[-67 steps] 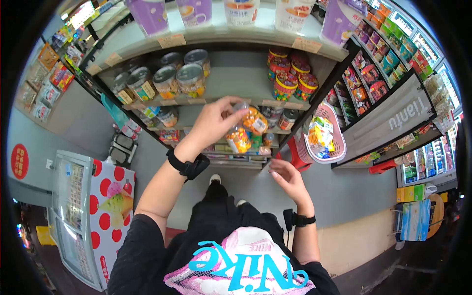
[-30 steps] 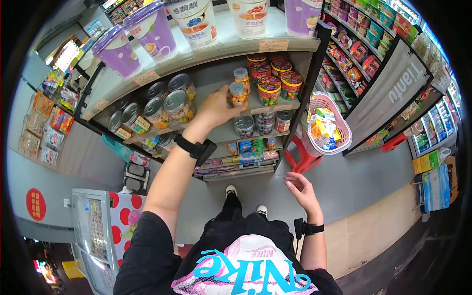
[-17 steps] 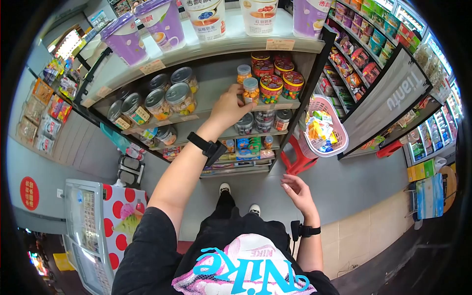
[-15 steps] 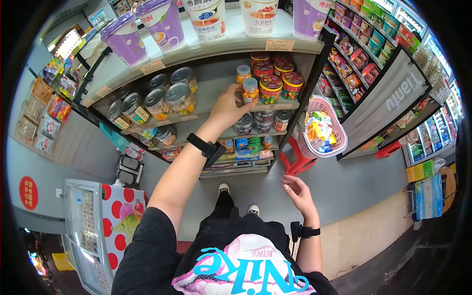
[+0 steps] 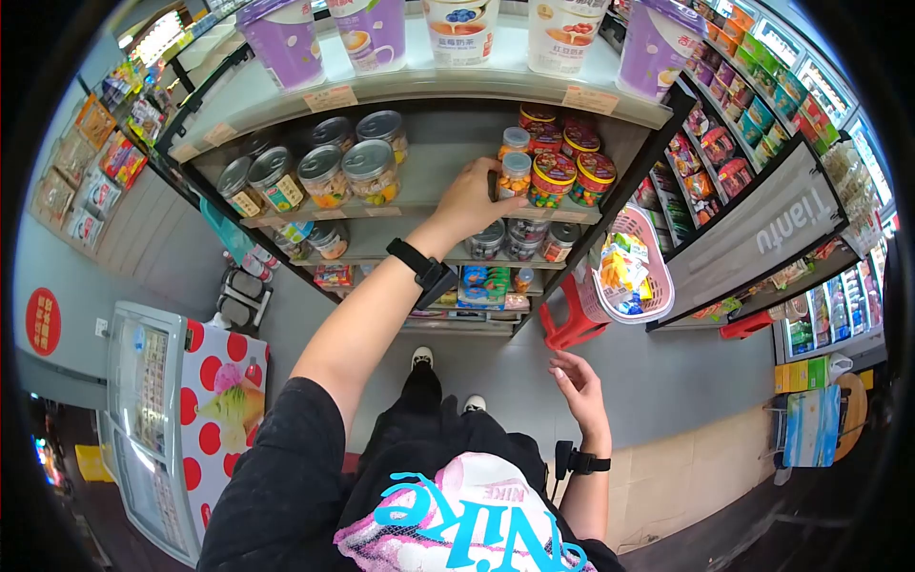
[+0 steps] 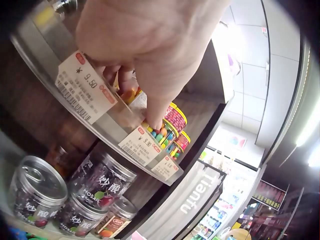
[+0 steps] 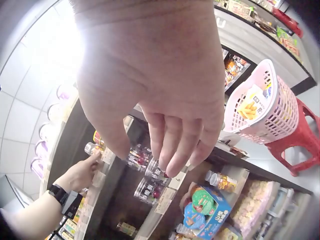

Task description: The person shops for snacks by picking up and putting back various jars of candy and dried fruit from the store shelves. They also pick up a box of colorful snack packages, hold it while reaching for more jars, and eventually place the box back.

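On shelf (image 5: 429, 181), left hand (image 5: 468, 202) at jar (image 5: 516, 174), orange pieces (image 5: 515, 185) inside

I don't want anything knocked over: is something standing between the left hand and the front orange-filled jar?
Nothing visible: the left hand holds the front jar. A similar jar stands behind it and red-lidded tubs to its right, neither in between.

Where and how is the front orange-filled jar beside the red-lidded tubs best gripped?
Probably by the sides of the front jar, below its lid, from the front left: it stands upright and round, with a second jar behind and a tub close on its right.
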Tool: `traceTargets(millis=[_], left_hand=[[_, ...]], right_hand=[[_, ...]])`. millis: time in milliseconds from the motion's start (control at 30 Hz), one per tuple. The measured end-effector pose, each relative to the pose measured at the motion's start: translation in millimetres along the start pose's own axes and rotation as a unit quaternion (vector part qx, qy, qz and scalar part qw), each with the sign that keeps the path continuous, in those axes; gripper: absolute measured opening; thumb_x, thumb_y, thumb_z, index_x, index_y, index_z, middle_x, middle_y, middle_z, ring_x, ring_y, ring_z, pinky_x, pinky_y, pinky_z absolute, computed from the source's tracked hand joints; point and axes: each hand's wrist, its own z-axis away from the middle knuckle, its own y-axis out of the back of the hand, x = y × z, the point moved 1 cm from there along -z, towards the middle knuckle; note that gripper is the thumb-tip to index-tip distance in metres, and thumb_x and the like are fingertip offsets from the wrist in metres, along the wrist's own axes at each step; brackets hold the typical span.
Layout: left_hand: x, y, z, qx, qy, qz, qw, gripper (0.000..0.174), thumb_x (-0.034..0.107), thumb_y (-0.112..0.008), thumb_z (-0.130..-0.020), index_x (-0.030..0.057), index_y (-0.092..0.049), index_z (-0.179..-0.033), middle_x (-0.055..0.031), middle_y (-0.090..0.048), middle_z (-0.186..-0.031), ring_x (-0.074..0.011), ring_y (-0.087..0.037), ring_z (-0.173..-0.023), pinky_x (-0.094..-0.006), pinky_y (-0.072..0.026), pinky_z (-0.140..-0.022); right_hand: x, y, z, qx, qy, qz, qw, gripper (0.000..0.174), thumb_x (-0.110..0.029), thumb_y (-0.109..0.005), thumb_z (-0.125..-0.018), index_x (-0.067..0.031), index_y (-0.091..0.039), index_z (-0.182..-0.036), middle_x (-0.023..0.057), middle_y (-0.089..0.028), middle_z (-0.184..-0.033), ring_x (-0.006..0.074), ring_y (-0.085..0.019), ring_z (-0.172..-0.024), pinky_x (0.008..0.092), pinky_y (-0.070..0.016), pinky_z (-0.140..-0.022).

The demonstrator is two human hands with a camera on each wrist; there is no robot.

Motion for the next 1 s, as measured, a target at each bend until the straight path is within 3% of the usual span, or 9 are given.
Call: traceTargets(millis=[300, 367, 467, 533, 633, 700, 800, 867, 1000], left_hand=[[-1.8, 2.2, 11.1, -0.029, -0.022, -0.052, 0.998, 0.069, 0.037, -0.075, -0.087, -0.0027, -0.046, -0.136, -0.0218, -0.057, -0.133, -0.0400, -0.053, -0.126, -0.0442, -0.0443, -0.104], [-6.9, -4.7, 15.8, 0.082, -0.127, -0.108, 0.983, 0.060, 0.026, -0.071, -0.090, 0.0012, -0.045, -0.138, -0.0202, -0.057, -0.132, -0.0401, -0.052, -0.126, -0.0449, -0.0435, -0.105], [10.5, 6.9, 48.5, 0.191, -0.214, -0.066, 0.956, 0.051, 0.015, -0.069, -0.089, 0.0039, -0.049, -0.135, -0.0170, -0.059, -0.130, -0.0375, -0.052, -0.126, -0.0452, -0.0432, -0.105], [-11.0, -3.8, 82.2, 0.143, -0.245, -0.056, 0.957, 0.043, 0.008, -0.068, -0.088, 0.0033, -0.055, -0.128, -0.0148, -0.060, -0.128, -0.0352, -0.054, -0.122, -0.0448, -0.0439, -0.104], [-59.9, -33.5, 144.0, -0.020, -0.182, -0.034, 0.983, 0.030, 0.007, -0.064, -0.089, 0.0086, -0.061, -0.119, -0.0111, -0.056, -0.131, -0.0331, -0.054, -0.123, -0.0432, -0.0471, -0.101], [-107.7, -55.5, 185.0, -0.141, -0.078, -0.011, 0.987, 0.027, 0.011, -0.064, -0.090, 0.0109, -0.061, -0.117, -0.0099, -0.051, -0.137, -0.0325, -0.053, -0.124, -0.0414, -0.0465, -0.104], [-176.8, -79.2, 222.9, -0.168, -0.025, -0.050, 0.984, 0.029, 0.014, -0.066, -0.090, 0.0114, -0.061, -0.118, -0.0098, -0.051, -0.138, -0.0314, -0.054, -0.124, -0.0417, -0.0472, -0.103], [-210.1, -91.2, 232.9, -0.209, 0.112, -0.042, 0.971, 0.035, 0.016, -0.068, -0.089, 0.0097, -0.059, -0.122, -0.0123, -0.049, -0.139, -0.0318, -0.051, -0.128, -0.0420, -0.0474, -0.102], [-237.5, -100.6, 212.9, -0.147, 0.186, -0.017, 0.971, 0.058, 0.015, -0.069, -0.087, 0.0069, -0.043, -0.138, -0.0187, -0.041, -0.147, -0.0364, -0.054, -0.125, -0.0439, -0.0489, -0.100]], right_hand=[[0.3, -6.2, -10.4, -0.016, -0.005, 0.007, 1.000, 0.040, -0.013, -0.067, -0.096, -0.0004, -0.056, -0.133, 0.0103, -0.067, -0.120, 0.0164, -0.063, -0.110, 0.0295, -0.0502, -0.094], [-0.3, -8.1, -14.1, -0.021, -0.004, 0.006, 1.000, 0.040, -0.012, -0.067, -0.096, -0.0003, -0.056, -0.133, 0.0103, -0.067, -0.120, 0.0164, -0.063, -0.110, 0.0295, -0.0502, -0.094], [2.4, -7.2, -15.6, -0.022, -0.009, 0.014, 1.000, 0.040, -0.012, -0.068, -0.096, -0.0003, -0.056, -0.132, 0.0104, -0.067, -0.120, 0.0164, -0.063, -0.109, 0.0296, -0.0502, -0.094], [5.9, -4.9, -18.8, -0.024, -0.010, 0.029, 0.999, 0.040, -0.013, -0.068, -0.095, -0.0007, -0.057, -0.132, 0.0106, -0.067, -0.119, 0.0165, -0.063, -0.109, 0.0299, -0.0503, -0.094], [2.6, -2.7, -19.9, -0.017, -0.011, 0.047, 0.999, 0.040, -0.015, -0.068, -0.095, -0.0012, -0.058, -0.131, 0.0109, -0.068, -0.119, 0.0171, -0.063, -0.109, 0.0304, -0.0504, -0.094], [-1.3, -1.4, -18.1, -0.011, -0.016, 0.050, 0.999, 0.040, -0.015, -0.068, -0.095, -0.0013, -0.058, -0.131, 0.0110, -0.068, -0.119, 0.0173, -0.064, -0.109, 0.0307, -0.0504, -0.095], [0.3, 1.7, -16.2, -0.005, -0.020, 0.054, 0.998, 0.040, -0.015, -0.068, -0.095, -0.0016, -0.058, -0.131, 0.0112, -0.067, -0.120, 0.0176, -0.064, -0.109, 0.0312, -0.0503, -0.095], [-0.1, 2.8, -14.2, -0.005, -0.025, 0.057, 0.998, 0.040, -0.015, -0.068, -0.095, -0.0017, -0.058, -0.132, 0.0112, -0.067, -0.120, 0.0176, -0.064, -0.109, 0.0313, -0.0502, -0.096], [-0.7, 1.0, -12.4, -0.003, -0.045, 0.063, 0.997, 0.039, -0.014, -0.067, -0.096, -0.0019, -0.058, -0.132, 0.0113, -0.067, -0.120, 0.0179, -0.064, -0.109, 0.0319, -0.0502, -0.097]])
